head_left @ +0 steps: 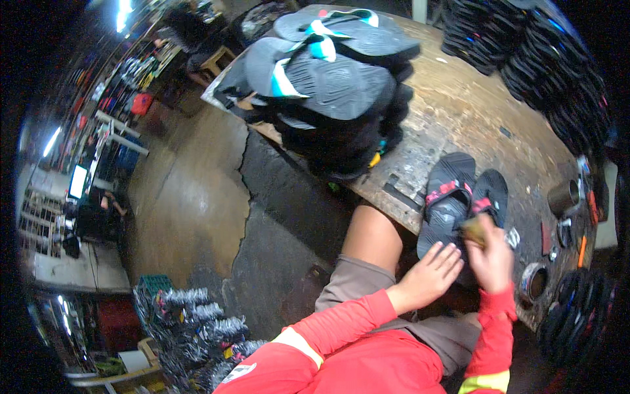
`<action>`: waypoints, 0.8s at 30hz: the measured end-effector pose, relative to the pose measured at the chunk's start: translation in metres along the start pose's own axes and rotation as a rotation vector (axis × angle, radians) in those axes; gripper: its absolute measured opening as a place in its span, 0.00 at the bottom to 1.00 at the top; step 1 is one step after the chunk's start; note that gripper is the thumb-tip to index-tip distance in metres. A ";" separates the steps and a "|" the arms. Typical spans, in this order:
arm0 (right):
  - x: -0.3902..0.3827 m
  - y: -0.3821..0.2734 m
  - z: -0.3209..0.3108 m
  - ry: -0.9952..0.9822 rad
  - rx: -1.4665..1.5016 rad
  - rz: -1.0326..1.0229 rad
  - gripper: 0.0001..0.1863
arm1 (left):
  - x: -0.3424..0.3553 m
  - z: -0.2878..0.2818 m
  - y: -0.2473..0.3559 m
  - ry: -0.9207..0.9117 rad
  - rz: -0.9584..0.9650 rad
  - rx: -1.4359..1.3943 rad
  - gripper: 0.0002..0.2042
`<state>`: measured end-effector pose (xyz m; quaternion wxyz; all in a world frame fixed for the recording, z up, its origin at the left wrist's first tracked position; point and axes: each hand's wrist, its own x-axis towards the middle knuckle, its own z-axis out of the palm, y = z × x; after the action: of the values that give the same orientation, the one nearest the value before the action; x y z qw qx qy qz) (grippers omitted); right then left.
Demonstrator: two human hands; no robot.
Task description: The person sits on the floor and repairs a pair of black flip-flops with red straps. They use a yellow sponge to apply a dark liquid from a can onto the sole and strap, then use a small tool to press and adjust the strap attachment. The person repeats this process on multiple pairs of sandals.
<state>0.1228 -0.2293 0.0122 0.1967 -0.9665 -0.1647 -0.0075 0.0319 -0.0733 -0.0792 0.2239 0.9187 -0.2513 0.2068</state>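
Note:
A pair of black sandals with pink-patterned straps lies at the table's near edge: the left sandal point(450, 222) and the right sandal point(500, 190). My left hand point(428, 277) rests with fingers stretched out on the heel end of the left sandal. Closed around a small yellowish-brown object point(474, 232), my right hand point(493, 262) is just over the heel area of the pair. Motion blurs that object, so I cannot tell its kind. Part of the right sandal's heel is hidden behind the right hand.
A tall stack of black sandals with blue-white straps point(341, 85) stands on the worn wooden table point(479, 118). More sandal piles point(558, 79) line its far right. A metal cup point(563, 198), a round tin point(533, 282) and an orange stick point(582, 251) sit right. Bundled goods point(197, 328) lie lower left.

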 end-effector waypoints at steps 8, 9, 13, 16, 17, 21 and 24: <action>-0.013 0.048 -0.024 -0.404 0.133 -0.196 0.31 | -0.021 -0.025 -0.015 -0.003 -0.078 -0.039 0.21; -0.016 0.047 -0.033 -0.352 0.224 -0.212 0.38 | -0.021 -0.027 -0.013 0.013 -0.057 -0.021 0.21; -0.005 0.010 -0.024 -0.046 0.302 -0.261 0.48 | -0.021 -0.033 -0.009 -0.080 -0.070 0.047 0.22; 0.016 -0.020 0.017 0.002 -0.082 -0.204 0.39 | -0.023 -0.033 -0.011 -0.113 -0.052 0.081 0.23; 0.025 -0.029 0.032 0.007 -0.157 -0.219 0.36 | -0.025 -0.032 -0.012 -0.125 -0.055 0.081 0.22; 0.020 -0.037 0.047 -0.022 -0.232 -0.337 0.28 | -0.027 -0.028 -0.017 -0.091 -0.065 0.029 0.21; 0.011 -0.024 0.017 -0.187 -0.105 -0.395 0.28 | -0.025 -0.026 -0.019 -0.063 -0.085 -0.007 0.20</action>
<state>0.1244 -0.1981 0.0063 0.1249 -0.9208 -0.3679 0.0350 0.0155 -0.0364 -0.0765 0.2275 0.9338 -0.2197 0.1672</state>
